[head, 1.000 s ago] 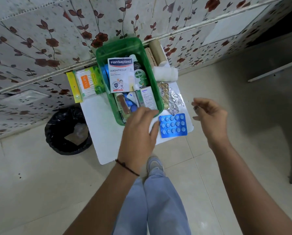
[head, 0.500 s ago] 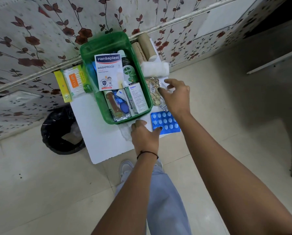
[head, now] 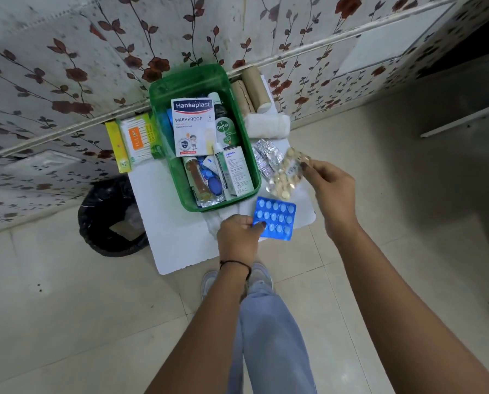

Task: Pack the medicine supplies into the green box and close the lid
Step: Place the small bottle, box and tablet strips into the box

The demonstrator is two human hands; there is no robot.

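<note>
A person stands over a small white bench (head: 180,251) set against a flowered wall, packing a green box (head: 254,155) whose lid is not seen; the right hand (head: 332,191) pinches a strip of pale tablets (head: 286,177) by its far corner, the strip hanging just off the box's right rim, its long axis running from one o'clock to seven; the box opening lies at nine to ten o'clock from that hand, a short swing away; the left hand (head: 239,237) grips the near-left edge of a blue tablet card (head: 276,217) just beside the box's near wall, the box at twelve o'clock from it; a foil strip (head: 266,157), a white bandage roll (head: 267,125) and a cotton bud pack (head: 136,140) wait outside.
</note>
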